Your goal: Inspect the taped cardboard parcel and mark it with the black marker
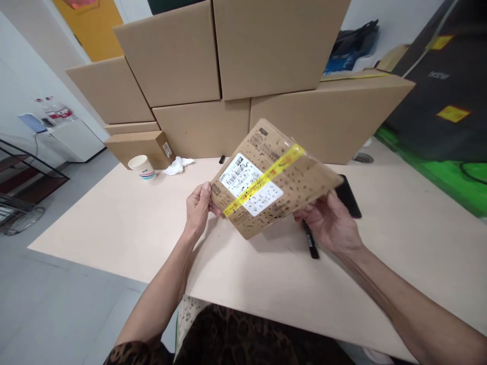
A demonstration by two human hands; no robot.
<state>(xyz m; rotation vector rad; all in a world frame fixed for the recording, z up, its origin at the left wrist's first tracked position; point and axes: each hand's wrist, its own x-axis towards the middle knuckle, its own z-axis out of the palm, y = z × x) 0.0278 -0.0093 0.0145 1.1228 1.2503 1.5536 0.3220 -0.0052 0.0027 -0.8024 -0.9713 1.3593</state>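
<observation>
A flat brown cardboard box (281,203) is held tilted above the table, its printed face with a white shipping label (243,172) and a strip of yellow tape (262,181) turned toward me. My left hand (199,204) pinches its left corner, thumb on the near face. At the lower right edge, my right hand (333,220) supports the box from beneath, its fingertips partly hidden. Below that hand lies a black utility knife or marker-like tool (311,242) on the table. A black phone-like slab (348,196) rests behind the right hand, partly covered.
Large cardboard boxes (201,129) are stacked along the back of the pale table (114,228). A paper cup (141,167), a crumpled tissue (177,166) and a small black object (221,159) stand or lie at the back left. A roll of tape (363,157) sits at the back right.
</observation>
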